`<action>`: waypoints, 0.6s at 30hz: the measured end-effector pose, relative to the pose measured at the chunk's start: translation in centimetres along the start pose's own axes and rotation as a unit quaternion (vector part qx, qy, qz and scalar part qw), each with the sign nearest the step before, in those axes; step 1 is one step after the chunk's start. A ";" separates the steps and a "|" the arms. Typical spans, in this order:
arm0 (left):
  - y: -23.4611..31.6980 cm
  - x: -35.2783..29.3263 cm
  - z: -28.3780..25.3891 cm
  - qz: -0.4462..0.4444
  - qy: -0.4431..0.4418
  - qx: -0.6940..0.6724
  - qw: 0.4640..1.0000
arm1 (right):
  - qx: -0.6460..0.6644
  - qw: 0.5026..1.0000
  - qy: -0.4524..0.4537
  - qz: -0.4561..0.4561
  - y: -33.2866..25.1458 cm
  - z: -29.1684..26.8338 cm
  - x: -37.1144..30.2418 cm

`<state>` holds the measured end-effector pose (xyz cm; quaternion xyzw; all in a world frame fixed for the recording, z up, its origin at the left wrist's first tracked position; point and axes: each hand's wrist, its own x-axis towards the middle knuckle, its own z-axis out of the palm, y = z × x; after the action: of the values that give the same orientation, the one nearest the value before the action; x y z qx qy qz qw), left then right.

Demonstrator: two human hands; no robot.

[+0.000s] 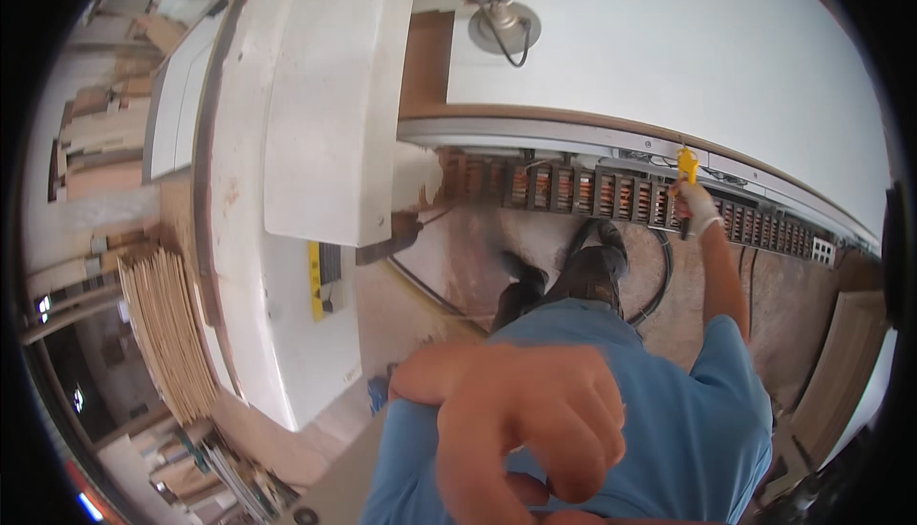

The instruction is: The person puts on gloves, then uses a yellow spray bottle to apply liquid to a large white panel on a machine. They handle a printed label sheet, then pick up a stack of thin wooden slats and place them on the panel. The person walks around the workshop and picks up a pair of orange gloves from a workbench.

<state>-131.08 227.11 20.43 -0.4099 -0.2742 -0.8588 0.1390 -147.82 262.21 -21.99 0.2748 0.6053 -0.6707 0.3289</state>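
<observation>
My left hand (pixel 535 420) is bare and large in the head view, raised close in front of my blue shirt. Its fingers are curled closed, and whether anything is inside them is hidden. My right arm reaches forward to the long edge of the machine bed. My right hand (pixel 702 208), with white covering at the palm and wrist, is closed around a small yellow hand tool (pixel 687 164). The tool's yellow end meets the metal rail (pixel 611 148) along the bed in the picture; I cannot tell whether it touches. A dark part sticks out below the fist.
A large white panel (pixel 669 38) lies on the bed. A slatted cable duct (pixel 621 195) with orange wires runs below the rail. A white machine housing (pixel 330 95) stands left, a black hose (pixel 659 281) curves over the floor, and stacked boards (pixel 167 334) stand far left.
</observation>
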 end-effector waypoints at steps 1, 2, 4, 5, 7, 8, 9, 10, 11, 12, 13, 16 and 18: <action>0.6 -0.3 0.3 0.003 -0.011 0.020 1.000 | 0.012 0.996 0.078 -0.039 1.8 3.2 0.3; 1.2 -0.6 0.9 0.007 -0.010 0.045 0.999 | 0.053 0.989 0.108 -0.081 3.4 7.3 0.8; 1.5 -1.3 1.7 0.014 -0.025 0.061 0.998 | 0.110 0.988 0.093 -0.062 4.6 16.6 2.5; 1.2 -1.8 2.1 0.015 -0.030 0.056 0.998 | 0.110 0.990 0.071 -0.053 4.8 21.8 3.3; 0.9 -2.7 2.7 -0.007 -0.026 0.004 1.000 | 0.204 0.977 -0.049 -0.042 4.8 30.5 4.2; 0.8 -3.1 2.8 -0.027 -0.032 -0.044 0.998 | 0.277 0.956 -0.073 -0.060 4.5 34.5 4.3; 0.7 -3.3 2.9 -0.040 -0.044 -0.068 0.996 | 0.302 0.951 -0.063 -0.028 3.8 38.0 4.7; 0.7 -3.5 2.9 -0.054 -0.055 -0.091 0.993 | 0.334 0.936 -0.113 0.017 3.5 40.4 4.7; 0.6 -3.6 2.7 -0.058 -0.070 -0.092 0.992 | 0.275 0.950 -0.144 0.019 3.2 42.5 4.8; 0.8 -3.5 2.6 -0.062 -0.069 -0.080 0.992 | 0.215 0.961 -0.175 0.023 2.8 44.2 5.0; 0.8 -3.4 2.4 -0.065 -0.068 -0.068 0.993 | 0.241 0.956 -0.168 0.015 2.6 45.4 5.1; 0.9 -2.5 2.0 -0.058 -0.021 -0.006 0.998 | 0.279 0.948 -0.151 0.006 2.2 48.1 5.5; 0.3 -1.8 1.6 -0.039 -0.014 0.013 0.999 | 0.259 0.956 -0.135 0.016 1.9 49.5 5.7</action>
<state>-128.86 227.81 19.94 -0.4090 -0.3028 -0.8541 0.1073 -148.50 212.40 -21.82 0.2670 0.3564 -0.8299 0.3360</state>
